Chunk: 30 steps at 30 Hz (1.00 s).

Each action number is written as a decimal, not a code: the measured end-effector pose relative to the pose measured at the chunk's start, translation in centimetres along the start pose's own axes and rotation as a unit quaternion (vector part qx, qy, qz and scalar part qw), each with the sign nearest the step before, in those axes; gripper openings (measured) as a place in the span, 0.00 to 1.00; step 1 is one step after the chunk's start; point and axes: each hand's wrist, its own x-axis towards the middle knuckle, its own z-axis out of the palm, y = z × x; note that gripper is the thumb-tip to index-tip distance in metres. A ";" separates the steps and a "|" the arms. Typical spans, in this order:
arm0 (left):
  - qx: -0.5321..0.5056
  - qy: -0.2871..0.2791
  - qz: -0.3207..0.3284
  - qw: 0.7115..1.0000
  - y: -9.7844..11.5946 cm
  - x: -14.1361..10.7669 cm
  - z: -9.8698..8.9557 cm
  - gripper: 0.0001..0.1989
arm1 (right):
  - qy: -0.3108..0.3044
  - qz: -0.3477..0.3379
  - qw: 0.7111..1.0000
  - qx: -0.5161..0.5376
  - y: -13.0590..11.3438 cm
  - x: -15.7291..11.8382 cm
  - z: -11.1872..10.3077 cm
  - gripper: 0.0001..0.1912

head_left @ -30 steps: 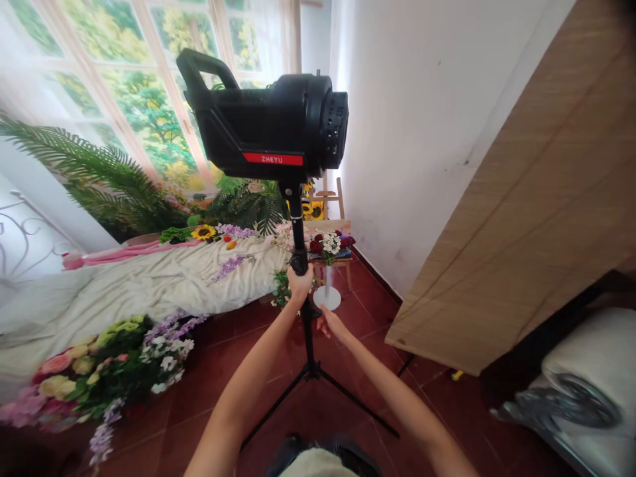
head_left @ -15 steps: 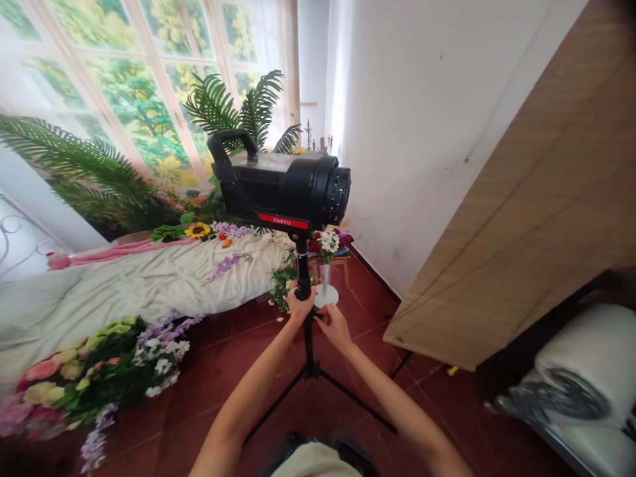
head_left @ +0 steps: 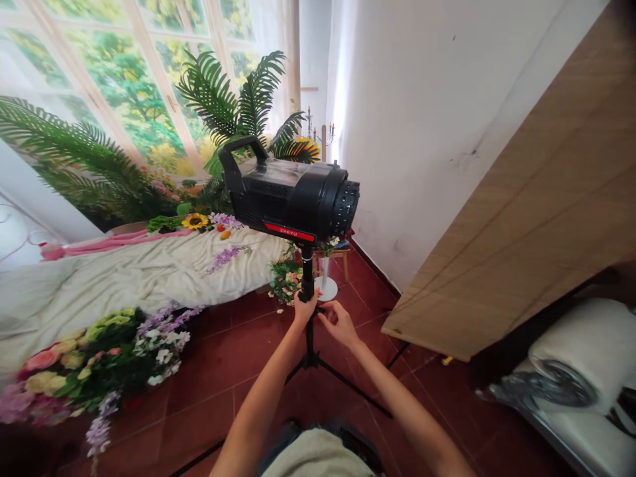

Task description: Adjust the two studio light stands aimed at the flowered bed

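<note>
A black studio light [head_left: 293,199] with a red label sits on top of a black tripod stand [head_left: 307,265]. My left hand [head_left: 305,309] is wrapped round the stand's pole below the light. Just right of it and slightly lower, my right hand [head_left: 338,322] has its thumb and fingers pinched together on a small dark knob [head_left: 320,310] at the side of the pole. The fingers partly cover the knob. The tripod legs [head_left: 355,386] are spread on the red tiled floor.
A bed with a cream blanket [head_left: 149,268] and flowers [head_left: 109,358] lies to the left. Palm leaves [head_left: 253,93] rise behind the light. A tilted wooden panel [head_left: 497,218] and a rolled white cushion [head_left: 581,351] are on the right. A white round base [head_left: 326,289] stands behind the pole.
The light and the upper pole have shifted slightly right and down in view, and the left tripod leg sits differently. Both hands keep their places at the pole.
</note>
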 end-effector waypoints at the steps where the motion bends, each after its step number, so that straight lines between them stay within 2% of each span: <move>1: 0.000 -0.002 0.003 1.000 -0.3 0.0 0.0 0.15 | -0.005 0.006 1.000 -0.003 -0.2 -0.1 -0.2 0.13; 5: 0.013 0.005 0.012 1.000 -1.2 0.2 -0.3 0.15 | -0.020 0.033 0.998 -0.042 -0.7 0.0 -0.6 0.15; 10: 0.024 -0.001 0.017 1.000 -1.9 0.2 -0.6 0.17 | -0.047 0.012 0.989 -0.141 -0.8 0.5 -0.9 0.15; 15: 0.050 0.008 0.018 0.999 -2.2 0.3 -0.6 0.17 | -0.013 0.015 0.988 -0.153 0.1 0.7 -0.1 0.18; 19: 0.045 0.016 -0.006 0.999 -2.2 0.3 -0.6 0.17 | 0.040 0.075 0.996 -0.032 1.2 0.7 1.7 0.24; 21: 0.041 0.018 -0.015 0.999 -2.1 0.2 -0.6 0.16 | 0.040 0.153 0.985 0.072 1.5 0.8 2.7 0.25; 22: 0.040 0.019 -0.018 0.999 -2.1 0.2 -0.6 0.16 | 0.029 0.205 0.969 0.131 1.6 0.9 3.0 0.25; 24: 0.038 0.025 -0.018 0.999 -2.0 0.2 -0.6 0.16 | -0.021 0.300 0.920 0.250 1.8 1.0 3.5 0.23; 26: 0.040 0.024 -0.012 0.999 -1.9 0.2 -0.7 0.15 | -0.086 0.342 0.870 0.346 1.9 1.0 3.6 0.21; 27: 0.044 0.020 -0.006 0.999 -1.9 0.3 -0.7 0.16 | -0.115 0.345 0.854 0.373 1.9 0.9 3.6 0.20; 28: 0.047 0.012 0.000 0.999 -1.8 0.3 -0.7 0.16 | -0.138 0.344 0.848 0.378 2.0 0.7 3.4 0.20; 30: 0.049 -0.006 0.009 0.999 -1.6 0.2 -0.7 0.17 | -0.138 0.325 0.877 0.327 2.0 0.2 3.1 0.23</move>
